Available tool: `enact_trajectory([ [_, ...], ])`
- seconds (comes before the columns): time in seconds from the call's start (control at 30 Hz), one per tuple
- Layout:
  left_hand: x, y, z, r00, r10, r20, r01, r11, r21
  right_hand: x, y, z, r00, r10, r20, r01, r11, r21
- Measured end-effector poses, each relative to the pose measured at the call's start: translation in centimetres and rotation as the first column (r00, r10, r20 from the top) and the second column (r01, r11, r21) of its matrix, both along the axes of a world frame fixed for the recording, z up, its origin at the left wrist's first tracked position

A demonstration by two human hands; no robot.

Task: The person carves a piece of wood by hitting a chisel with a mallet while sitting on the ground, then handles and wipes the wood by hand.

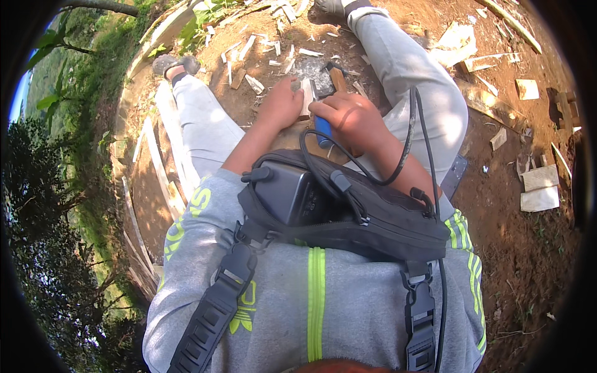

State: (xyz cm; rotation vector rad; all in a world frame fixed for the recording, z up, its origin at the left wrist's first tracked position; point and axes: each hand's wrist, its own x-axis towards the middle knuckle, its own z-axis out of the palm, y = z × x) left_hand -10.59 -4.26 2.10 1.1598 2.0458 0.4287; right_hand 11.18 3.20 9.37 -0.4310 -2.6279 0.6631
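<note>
My left hand [283, 104] is closed on a small pale wood block [306, 98], out in front of me between my knees. My right hand [354, 118] grips a chisel by its blue handle [323, 132]. Its metal blade [313, 90] points away from me and lies along the right side of the block; whether it touches the wood I cannot tell. Just beyond my right hand is a tool with a dark head and a wooden handle [337, 79], probably a hammer, partly hidden by that hand. A grey stone-like slab [314, 74] sits behind the block.
Wood chips [254, 84] litter the brown soil ahead. Long pale wood strips [163, 158] lie by my left leg. Cut wood pieces [540, 188] and a plank [491, 105] are on the right. A black bag [385, 221] with cables hangs across my chest. Greenery borders the left.
</note>
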Motion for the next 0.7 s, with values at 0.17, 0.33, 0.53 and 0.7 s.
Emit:
enact_trajectory([
  [0.17, -0.8, -0.2, 0.2, 0.996, 0.015, 0.088, -0.024, 0.994, 0.102, -0.5, -0.2, 0.6, 0.996, 0.027, 0.080, -0.025, 0.999, -0.030],
  [0.33, -1.0, -0.4, -0.5, 0.980, 0.005, 0.197, -0.018, 0.998, 0.066, -0.7, -0.3, 0.4, 0.996, 0.010, 0.085, -0.004, 0.997, -0.075],
  [0.53, -1.0, -0.4, -0.7, 0.980, -0.006, 0.198, -0.012, 0.996, 0.088, -0.7, -0.1, 0.3, 0.996, 0.019, 0.086, -0.010, 0.995, -0.099],
  [0.7, -0.5, -0.2, 0.0, 0.985, -0.018, 0.170, 0.007, 0.998, 0.065, -0.8, 0.0, 0.0, 0.995, 0.015, 0.098, -0.006, 0.996, -0.090],
])
